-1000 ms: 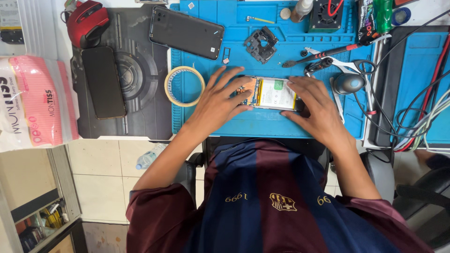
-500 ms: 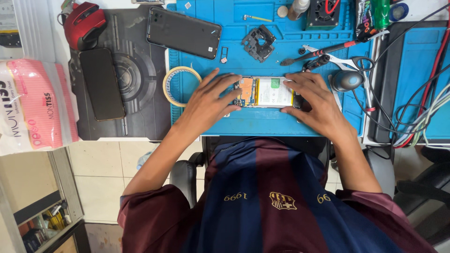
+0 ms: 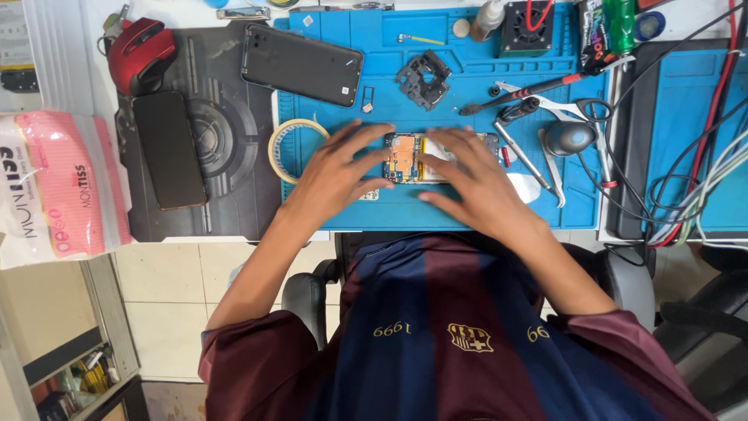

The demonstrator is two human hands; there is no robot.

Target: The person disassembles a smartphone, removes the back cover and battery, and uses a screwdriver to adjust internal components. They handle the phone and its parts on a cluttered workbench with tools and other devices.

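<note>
An opened phone (image 3: pixel 413 158) lies on the work mat (image 3: pixel 467 206), near the mat's near edge. The left hand (image 3: pixel 331 175) rests on the phone's left end, the right hand (image 3: pixel 479 183) over its right part. Left of the left hand a tape roll (image 3: pixel 290 148) lies at the mat's left edge. Far from it sits a phone back cover (image 3: pixel 302 64); right of that, a small frame part (image 3: pixel 423 78). Tweezers (image 3: pixel 520 148) and what may be scissors (image 3: pixel 561 105) lie right of the hands. Left of the mat a second phone (image 3: pixel 169 148) lies on a pad (image 3: pixel 226 210), a mouse (image 3: pixel 140 54) beyond it.
</note>
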